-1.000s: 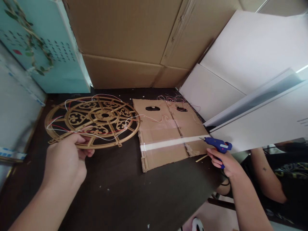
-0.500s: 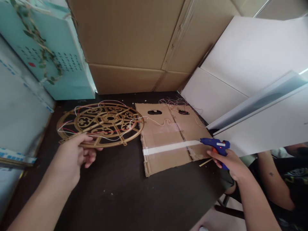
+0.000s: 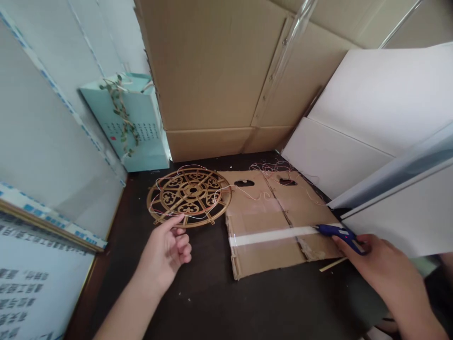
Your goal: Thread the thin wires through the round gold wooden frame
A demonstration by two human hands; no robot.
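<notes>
A gold openwork disc with a pierced flower-like pattern lies on the dark table, red and white thin wires running over it. My left hand is at its near rim: the thumb touches the rim and a wire, while the other fingers curl loosely below, gripping nothing. In my right hand is a blue glue gun, tilted low over a flat cardboard piece. Its nozzle points left above a white strip across the cardboard. The hand partly hides the gun's handle.
Tangled thin wire lies at the cardboard's far edge. A thin yellowish stick lies by its near right corner. Large cardboard stands behind, white panels on the right, and a teal bag at the back left.
My view has shifted, so the scene sits differently. My left hand's fingers have come away from under the disc's rim. The glue gun has tipped over lower, my right hand now more above it.
</notes>
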